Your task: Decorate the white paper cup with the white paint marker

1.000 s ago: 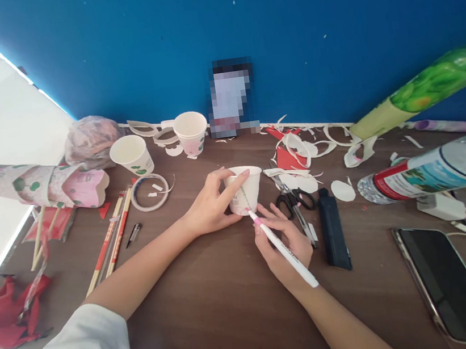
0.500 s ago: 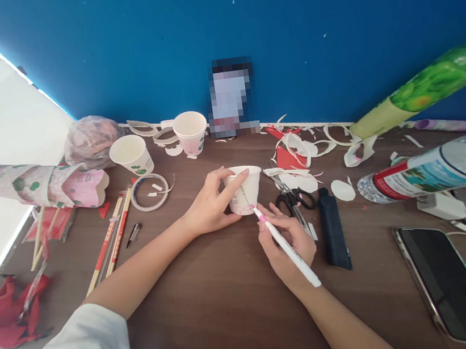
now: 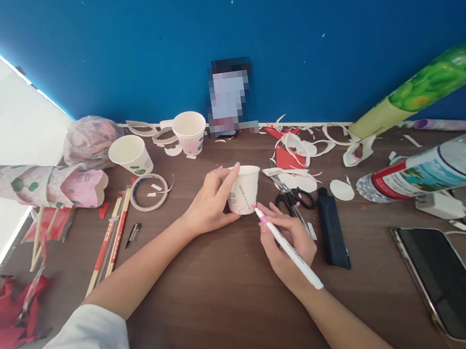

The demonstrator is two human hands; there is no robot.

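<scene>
A white paper cup [image 3: 244,191] with faint pink and green print stands upright on the table. My left hand [image 3: 210,203] grips its left side, with the fingers near the rim and the thumb low by the base. My right hand [image 3: 289,241] is closed around a white marker [image 3: 290,251] with a pink band. The marker's pink tip is at the cup's lower right side; whether it touches, I cannot tell. Black-handled scissors [image 3: 294,198] lie just beyond my right hand, partly under paper scraps [image 3: 299,180].
On the left are another paper cup [image 3: 131,155], stacked cups [image 3: 190,133], a tape roll [image 3: 149,192], chopsticks [image 3: 108,242] and a decorated cup tube [image 3: 41,185]. On the right are a dark case [image 3: 333,230], a bottle [image 3: 425,172] and a phone [image 3: 448,278]. A blurred phone [image 3: 229,97] leans on the blue wall.
The cup has turned a little, so its green print shows more. A finger of my left hand has lifted off the cup's front toward the rim. The marker has shifted slightly right.
</scene>
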